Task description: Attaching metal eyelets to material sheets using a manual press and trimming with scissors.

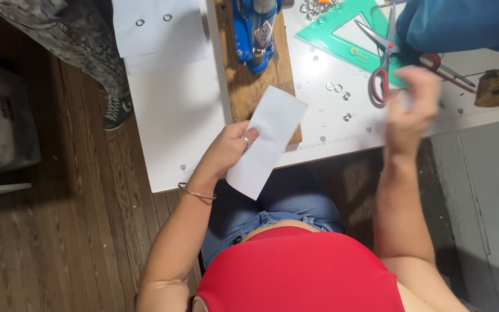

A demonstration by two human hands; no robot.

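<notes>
A seated person holds a white paper strip [267,141] at the counter [180,115].
Left hand [229,147] pinches the strip; right hand [414,110], blurred, grip unclear, hovers beside red-handled scissors [385,72]. A steady pinch best keeps it flat.

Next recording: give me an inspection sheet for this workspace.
Surface: white table, wooden board on it.
Job's things: white strip; blue press on the board.
Clutter: eyelets, scissors, green triangle, punched sheet.
Hands: left hand holds the strip; right hand blurred above the table edge.
Cables: nothing seen.
Surroundings: wooden floor, another person's shoe.
</notes>
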